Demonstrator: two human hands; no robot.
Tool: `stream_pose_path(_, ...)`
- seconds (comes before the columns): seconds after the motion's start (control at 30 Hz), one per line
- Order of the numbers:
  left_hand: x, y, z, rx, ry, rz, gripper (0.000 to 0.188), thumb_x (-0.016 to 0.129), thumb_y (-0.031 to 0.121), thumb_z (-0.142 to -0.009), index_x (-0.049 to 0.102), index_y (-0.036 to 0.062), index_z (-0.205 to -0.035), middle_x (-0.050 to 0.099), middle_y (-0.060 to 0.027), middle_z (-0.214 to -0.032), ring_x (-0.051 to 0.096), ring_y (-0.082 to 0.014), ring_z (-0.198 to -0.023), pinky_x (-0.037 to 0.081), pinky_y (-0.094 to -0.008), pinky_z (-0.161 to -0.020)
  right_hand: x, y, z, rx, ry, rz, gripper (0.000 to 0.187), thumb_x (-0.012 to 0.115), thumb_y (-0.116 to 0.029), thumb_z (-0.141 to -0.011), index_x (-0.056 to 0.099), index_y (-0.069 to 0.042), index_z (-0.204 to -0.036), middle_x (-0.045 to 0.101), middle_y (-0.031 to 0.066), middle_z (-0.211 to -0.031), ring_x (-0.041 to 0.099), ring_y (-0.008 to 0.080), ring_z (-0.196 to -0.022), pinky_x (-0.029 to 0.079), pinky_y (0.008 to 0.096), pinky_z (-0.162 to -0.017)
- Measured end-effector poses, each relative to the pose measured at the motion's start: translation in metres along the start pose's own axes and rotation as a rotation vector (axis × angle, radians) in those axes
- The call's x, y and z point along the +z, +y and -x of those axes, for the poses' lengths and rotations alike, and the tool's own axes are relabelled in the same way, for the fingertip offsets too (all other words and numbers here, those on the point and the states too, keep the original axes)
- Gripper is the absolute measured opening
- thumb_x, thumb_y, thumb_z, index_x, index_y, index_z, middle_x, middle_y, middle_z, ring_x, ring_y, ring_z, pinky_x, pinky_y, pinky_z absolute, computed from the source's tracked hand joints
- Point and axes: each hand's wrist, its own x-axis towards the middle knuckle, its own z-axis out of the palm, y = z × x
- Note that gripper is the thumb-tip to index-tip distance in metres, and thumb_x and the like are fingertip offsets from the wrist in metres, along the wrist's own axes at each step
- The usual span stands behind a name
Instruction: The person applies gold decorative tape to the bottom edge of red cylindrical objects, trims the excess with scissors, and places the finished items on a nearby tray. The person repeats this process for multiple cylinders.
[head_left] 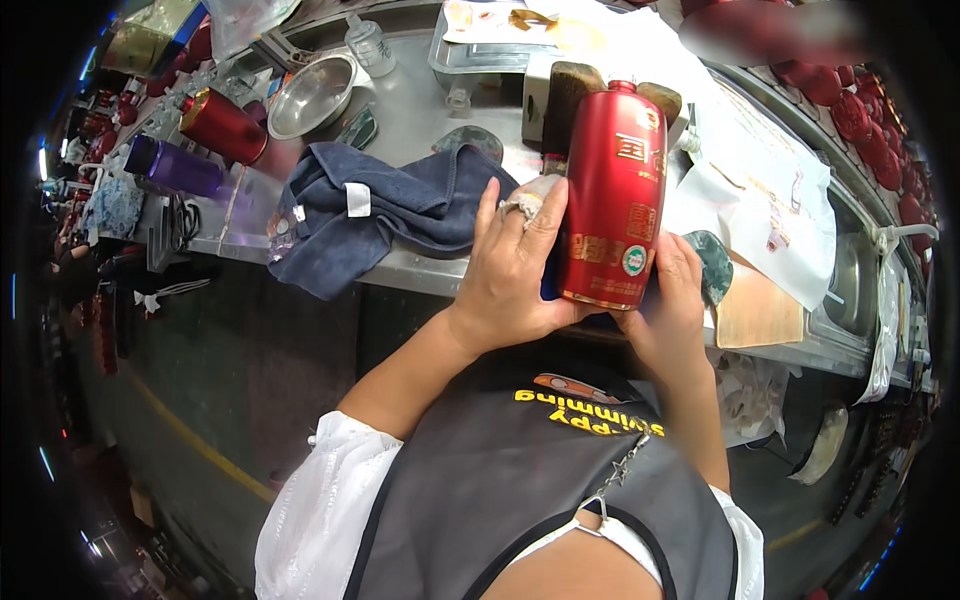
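The left hand and right hand grasp the red bottle low on opposite sides, its neck pointing away, over the near edge of the surface; a pale wad sits within the left one's grip. The glossy body (its weight cannot be read here) is probably stiff, slippery and breakable, favouring a two-sided hold with support beneath the base. Beyond lie a blue cloth and, farther off, a metal bowl.
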Motion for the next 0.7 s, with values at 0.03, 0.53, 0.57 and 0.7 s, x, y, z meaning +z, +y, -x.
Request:
stream_pose_path(0.03, 0.0006, 0.0002, 0.0, 0.011, 0.023, -0.013, 0.122, 0.084, 0.06, -0.071, 0.03, -0.011, -0.153, 0.054, -0.0297, -0.136, 0.053, -0.044, -0.127, 0.024, -0.0671, -0.116, 0.0009, 0.0006, 0.0013, -0.018, 0.005, 0.025, 0.087, 0.084, -0.009, -0.071, 0.044, 0.009, -0.146, 0.056, 0.0268, -0.139, 0.049, 0.0475, -0.13, 0.04, 0.0513, -0.11)
stream_pose_path(0.53, 0.0026, 0.0043, -0.005, -0.013, 0.074, -0.005, 0.116, 0.085, 0.054, -0.071, 0.033, -0.0081, -0.154, 0.055, -0.029, -0.131, 0.052, -0.045, -0.128, 0.022, -0.0652, -0.118, 0.0045, 0.0005, 0.0062, -0.036, 0.036, 0.025, 0.083, 0.08, -0.01, -0.075, 0.043, 0.009, -0.147, 0.054, 0.0275, -0.143, 0.049, 0.048, -0.132, 0.037, 0.0529, -0.113)
stream_pose_path(0.57, 0.0013, 0.005, -0.0043, -0.006, 0.065, -0.033, 0.117, 0.086, 0.054, -0.07, 0.033, -0.0078, -0.154, 0.054, -0.0286, -0.135, 0.052, -0.0445, -0.129, 0.023, -0.0655, -0.117, 0.0042, 0.0007, 0.0065, -0.036, 0.025, 0.032, 0.082, 0.08, -0.01, -0.075, 0.044, 0.009, -0.147, 0.054, 0.0274, -0.143, 0.049, 0.0479, -0.132, 0.037, 0.0528, -0.113)
stream_pose_path(0.7, -0.0023, 0.0062, -0.0045, -0.003, 0.066, -0.029, 0.119, 0.088, 0.055, -0.069, 0.034, -0.0069, -0.154, 0.052, -0.0275, -0.144, 0.053, -0.0422, -0.133, 0.025, -0.066, -0.116, 0.0036, 0.0001, 0.0061, -0.035, 0.011, 0.039, 0.081, 0.08, -0.009, -0.075, 0.045, 0.009, -0.146, 0.054, 0.0271, -0.143, 0.049, 0.0476, -0.131, 0.037, 0.0525, -0.113)
